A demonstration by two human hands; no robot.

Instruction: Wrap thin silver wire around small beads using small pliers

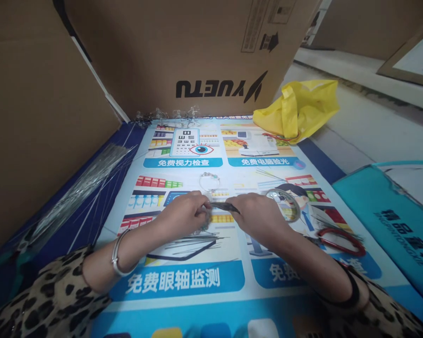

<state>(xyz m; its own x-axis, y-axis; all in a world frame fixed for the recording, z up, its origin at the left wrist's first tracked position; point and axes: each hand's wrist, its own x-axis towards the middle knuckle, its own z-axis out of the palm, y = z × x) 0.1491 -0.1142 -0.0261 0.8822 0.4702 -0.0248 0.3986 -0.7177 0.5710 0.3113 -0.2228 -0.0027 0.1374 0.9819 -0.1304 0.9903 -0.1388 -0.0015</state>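
Note:
My right hand [255,213] is closed round a pair of pliers [223,206], whose dark metal jaws point left. The jaw tips meet the pinched fingertips of my left hand [186,213]. What those fingers hold is too small to make out. Some clear beads show just under my left hand. Just beyond both hands lies a beaded wire loop [210,182] on the printed poster [176,300]. Loose thin wires [197,241] are spread below my left hand. A round dish-like ring [285,205] sits beside my right hand.
Cardboard boxes [155,56] wall the back and left. A yellow plastic bag [299,110] lies at the back right, a teal pouch [391,220] at right, near a red loop [341,240]. Bundled wires [81,192] lie left; twisted wire pieces [169,117] line the back.

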